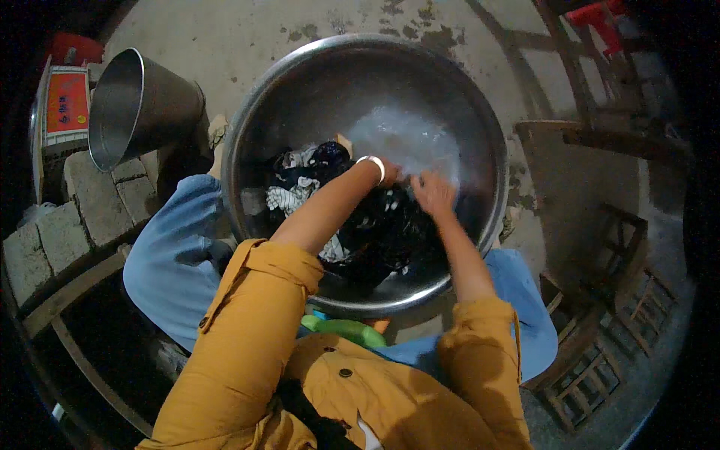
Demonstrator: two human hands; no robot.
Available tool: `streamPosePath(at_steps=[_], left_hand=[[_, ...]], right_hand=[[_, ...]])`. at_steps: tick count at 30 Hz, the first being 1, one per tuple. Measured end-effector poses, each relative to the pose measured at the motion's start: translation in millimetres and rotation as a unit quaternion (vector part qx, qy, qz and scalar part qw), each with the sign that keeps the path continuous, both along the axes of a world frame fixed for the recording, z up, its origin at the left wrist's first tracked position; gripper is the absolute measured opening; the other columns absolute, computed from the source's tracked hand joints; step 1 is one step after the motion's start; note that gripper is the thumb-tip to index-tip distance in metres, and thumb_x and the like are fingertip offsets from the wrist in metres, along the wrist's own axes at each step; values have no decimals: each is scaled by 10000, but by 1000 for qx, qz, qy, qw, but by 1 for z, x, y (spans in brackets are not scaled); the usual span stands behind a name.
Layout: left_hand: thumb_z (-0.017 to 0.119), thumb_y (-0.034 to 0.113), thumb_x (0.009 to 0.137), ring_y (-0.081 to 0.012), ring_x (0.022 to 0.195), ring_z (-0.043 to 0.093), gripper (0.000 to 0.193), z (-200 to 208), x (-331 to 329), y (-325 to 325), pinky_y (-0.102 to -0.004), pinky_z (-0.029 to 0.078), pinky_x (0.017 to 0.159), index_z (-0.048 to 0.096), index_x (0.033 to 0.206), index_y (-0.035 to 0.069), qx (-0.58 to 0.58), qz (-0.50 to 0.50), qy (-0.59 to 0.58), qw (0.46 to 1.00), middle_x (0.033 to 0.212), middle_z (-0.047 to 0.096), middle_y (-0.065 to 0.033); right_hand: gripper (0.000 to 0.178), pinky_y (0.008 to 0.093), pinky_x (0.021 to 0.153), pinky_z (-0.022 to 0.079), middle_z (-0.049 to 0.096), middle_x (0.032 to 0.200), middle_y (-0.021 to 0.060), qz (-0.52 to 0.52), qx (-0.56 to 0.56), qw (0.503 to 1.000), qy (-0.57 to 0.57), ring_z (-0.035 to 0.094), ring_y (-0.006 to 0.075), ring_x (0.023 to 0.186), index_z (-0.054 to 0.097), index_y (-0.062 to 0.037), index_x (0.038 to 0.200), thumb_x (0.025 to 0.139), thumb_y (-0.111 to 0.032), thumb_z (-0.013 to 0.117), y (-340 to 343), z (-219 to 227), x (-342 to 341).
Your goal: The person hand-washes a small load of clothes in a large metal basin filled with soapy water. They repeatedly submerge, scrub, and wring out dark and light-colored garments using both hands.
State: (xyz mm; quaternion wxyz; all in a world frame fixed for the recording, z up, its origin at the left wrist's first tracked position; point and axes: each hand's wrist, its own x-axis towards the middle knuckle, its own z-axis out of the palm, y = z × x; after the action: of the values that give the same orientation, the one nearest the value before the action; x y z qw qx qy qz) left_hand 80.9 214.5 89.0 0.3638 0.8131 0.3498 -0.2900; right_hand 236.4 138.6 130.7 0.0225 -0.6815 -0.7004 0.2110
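A wide metal basin (247,97) stands between my knees with cloudy, soapy water (412,135) in it. Dark wet cloth (375,240) lies heaped in its near half, beside a striped white cloth (292,196) on the left. My left hand (391,174), with a pale bangle (371,166) at the wrist, is closed on the dark cloth at the water's edge; its fingertips are partly hidden. Just to its right, my right hand (435,193) is curled onto the same dark cloth, slightly blurred. The two hands nearly touch.
An empty metal bucket (142,112) lies tilted on blocks (97,195) at the left, near a red-and-white box (67,105). Something green (345,330) shows below the basin's near rim. Wooden frames (585,382) stand at the right.
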Motion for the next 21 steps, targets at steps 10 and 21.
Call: streamPosePath(at_steps=[10, 21], left_hand=[[451, 362, 853, -287, 990, 473, 310, 121, -115, -107, -435, 337, 880, 569, 855, 75, 181, -18, -406, 896, 974, 531, -125], [554, 292, 737, -222, 1005, 486, 258, 56, -108, -104, -389, 353, 870, 619, 857, 73, 212, -35, -358, 909, 960, 551, -65]], right_hand=[[218, 423, 802, 343, 454, 949, 184, -300, 17, 905, 301, 428, 355, 904, 502, -20, 892, 864, -236, 488, -142, 47, -135], [247, 509, 718, 344, 450, 944, 278, -180, 117, 959, 183, 453, 430, 842, 468, -19, 847, 893, -237, 363, -122, -38, -138]])
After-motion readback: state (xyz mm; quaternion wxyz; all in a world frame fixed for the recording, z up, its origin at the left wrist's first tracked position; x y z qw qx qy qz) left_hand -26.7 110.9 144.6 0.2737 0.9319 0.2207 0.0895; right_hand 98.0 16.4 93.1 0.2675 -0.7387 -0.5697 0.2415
